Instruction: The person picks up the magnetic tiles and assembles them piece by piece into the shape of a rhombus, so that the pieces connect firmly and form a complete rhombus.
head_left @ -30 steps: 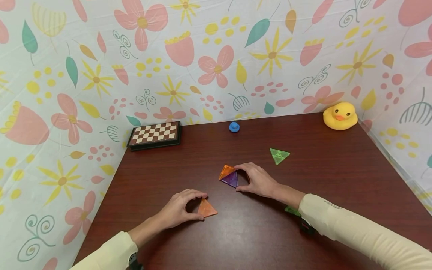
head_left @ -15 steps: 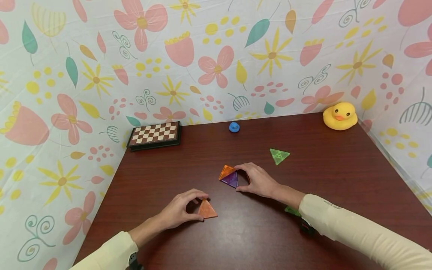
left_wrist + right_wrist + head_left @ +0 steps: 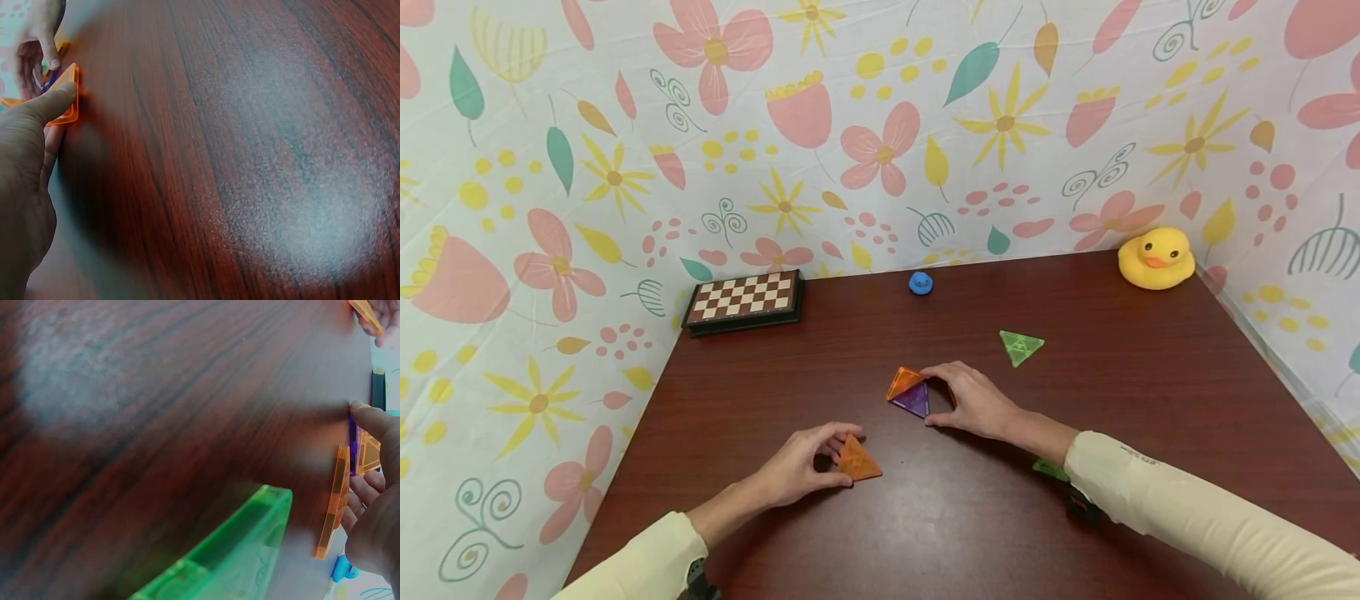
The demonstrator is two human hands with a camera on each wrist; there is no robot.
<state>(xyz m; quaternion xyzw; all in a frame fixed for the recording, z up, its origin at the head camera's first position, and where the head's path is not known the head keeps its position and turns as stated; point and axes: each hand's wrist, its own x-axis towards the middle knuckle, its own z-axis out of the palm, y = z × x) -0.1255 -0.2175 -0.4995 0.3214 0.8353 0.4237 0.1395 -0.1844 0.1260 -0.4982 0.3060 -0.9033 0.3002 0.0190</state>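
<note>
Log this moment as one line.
left hand: grips orange triangle | right hand: grips purple triangle | purple triangle: against another orange triangle | green triangle: apart, beyond right hand

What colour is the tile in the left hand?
The tile is orange; best seen in head view.

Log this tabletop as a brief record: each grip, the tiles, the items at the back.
Left grip: pinches an orange triangle
Right grip: holds a purple triangle
Against the purple triangle: second orange triangle
Beside right grip: third orange triangle, mostly hidden in the head view
Green tiles: far green triangle, fully visible; near green triangle, partly hidden
Back, left to right: checkered board, small blue toy, yellow duck
</note>
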